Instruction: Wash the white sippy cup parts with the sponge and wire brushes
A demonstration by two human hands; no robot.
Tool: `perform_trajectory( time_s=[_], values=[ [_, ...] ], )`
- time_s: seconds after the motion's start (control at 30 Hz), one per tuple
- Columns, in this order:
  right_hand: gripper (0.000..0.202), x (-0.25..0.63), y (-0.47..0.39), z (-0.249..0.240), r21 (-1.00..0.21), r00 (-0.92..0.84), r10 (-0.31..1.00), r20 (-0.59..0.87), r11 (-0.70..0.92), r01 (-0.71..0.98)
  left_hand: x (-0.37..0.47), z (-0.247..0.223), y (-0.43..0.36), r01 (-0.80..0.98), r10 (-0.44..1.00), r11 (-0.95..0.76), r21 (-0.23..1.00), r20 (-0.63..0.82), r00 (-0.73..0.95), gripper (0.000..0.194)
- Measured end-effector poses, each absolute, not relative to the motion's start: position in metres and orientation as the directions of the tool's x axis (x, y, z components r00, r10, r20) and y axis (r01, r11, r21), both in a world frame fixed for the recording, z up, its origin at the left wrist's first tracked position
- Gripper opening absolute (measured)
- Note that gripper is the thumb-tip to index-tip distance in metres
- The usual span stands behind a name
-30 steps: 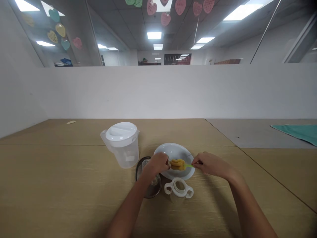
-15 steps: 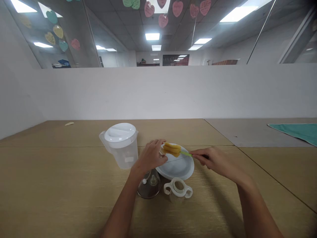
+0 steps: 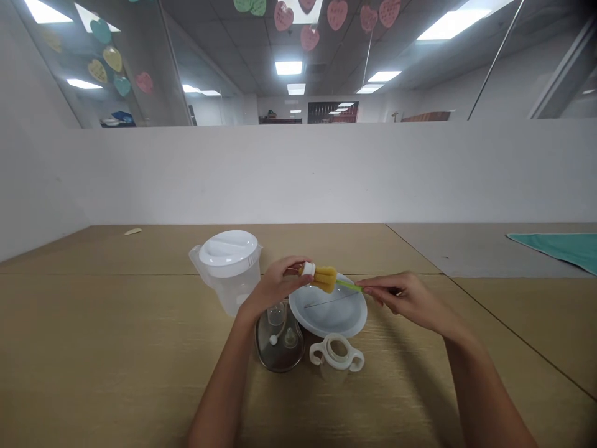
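Note:
Over a white bowl [image 3: 329, 326], my left hand [image 3: 277, 286] pinches a small white ring-shaped cap [image 3: 308, 269]. The yellow sponge head of a bottle brush [image 3: 325, 279] sits against the cap, and its tip seems to pass through it. My right hand [image 3: 403, 298] is closed on the brush's thin green handle [image 3: 347, 285]. In front of the bowl stands a clear baby bottle with a white two-handled collar [image 3: 336, 353]. Beside it, a dark metal tray [image 3: 280, 358] holds a clear nipple [image 3: 290, 338] and a straw piece with a white end [image 3: 273, 340].
A clear pitcher with a white lid [image 3: 228, 261] stands left of the bowl. A teal cloth [image 3: 559, 249] lies at the far right, and a small pale flat piece [image 3: 133, 231] lies at the back left. A white wall [image 3: 298, 174] rises behind the table.
My left hand has turned and shifted slightly left, so the white cap now shows at the brush head. The sponge has moved a little deeper toward that hand.

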State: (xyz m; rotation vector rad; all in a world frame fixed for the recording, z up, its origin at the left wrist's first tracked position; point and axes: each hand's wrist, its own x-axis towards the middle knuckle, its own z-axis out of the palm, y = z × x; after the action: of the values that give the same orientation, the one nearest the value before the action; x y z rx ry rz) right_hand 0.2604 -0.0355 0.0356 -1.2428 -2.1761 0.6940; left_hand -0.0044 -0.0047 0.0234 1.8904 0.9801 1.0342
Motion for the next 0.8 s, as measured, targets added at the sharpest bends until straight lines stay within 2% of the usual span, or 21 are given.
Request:
perform_trajectory(
  time_s=[0.1, 0.23, 0.3, 0.33, 0.4, 0.47, 0.53, 0.67, 0.8],
  values=[
    [0.039, 0.26, -0.035, 0.034, -0.709, -0.416, 0.891, 0.184, 0.413, 0.572, -0.009, 0.025, -0.008, 0.15, 0.843, -0.381, 0.912, 0.276, 0.461, 0.041],
    [0.038, 0.262, -0.035, 0.031, -0.817, -0.43, 0.885, 0.178, 0.376, 0.437, -0.022, 0.027, -0.012, -0.053, 0.753, -0.381, 0.923, 0.343, 0.561, 0.046],
    [0.039, 0.263, -0.035, 0.03, -0.837, -0.443, 0.878, 0.182, 0.375, 0.399, -0.029, 0.029, -0.013, -0.069, 0.738, -0.387, 0.919, 0.354, 0.575, 0.049],
    [0.038, 0.263, -0.034, 0.029, -0.835, -0.446, 0.877, 0.177, 0.374, 0.404, -0.03, 0.03, -0.014, -0.022, 0.748, -0.385, 0.923, 0.326, 0.578, 0.049],
    [0.038, 0.263, -0.032, 0.028, -0.817, -0.446, 0.883, 0.147, 0.363, 0.449, -0.032, 0.034, -0.017, 0.183, 0.806, -0.362, 0.914, 0.208, 0.554, 0.045],
    [0.037, 0.262, -0.029, 0.026, -0.791, -0.458, 0.883, 0.103, 0.351, 0.501, -0.031, 0.038, -0.021, 0.427, 0.873, -0.317, 0.847, 0.085, 0.48, 0.041],
    [0.036, 0.26, -0.026, 0.024, -0.765, -0.483, 0.873, 0.067, 0.355, 0.537, -0.029, 0.041, -0.025, 0.587, 0.901, -0.29, 0.756, 0.009, 0.434, 0.04],
    [0.036, 0.262, -0.022, 0.022, -0.703, -0.504, 0.863, 0.043, 0.385, 0.598, -0.031, 0.039, -0.028, 0.757, 0.9, -0.295, 0.583, -0.096, 0.425, 0.034],
    [0.037, 0.271, -0.019, 0.021, -0.606, -0.401, 0.91, 0.11, 0.381, 0.698, -0.033, 0.024, -0.019, 0.931, 0.968, -0.176, 0.32, -0.115, 0.222, 0.028]
  ],
)
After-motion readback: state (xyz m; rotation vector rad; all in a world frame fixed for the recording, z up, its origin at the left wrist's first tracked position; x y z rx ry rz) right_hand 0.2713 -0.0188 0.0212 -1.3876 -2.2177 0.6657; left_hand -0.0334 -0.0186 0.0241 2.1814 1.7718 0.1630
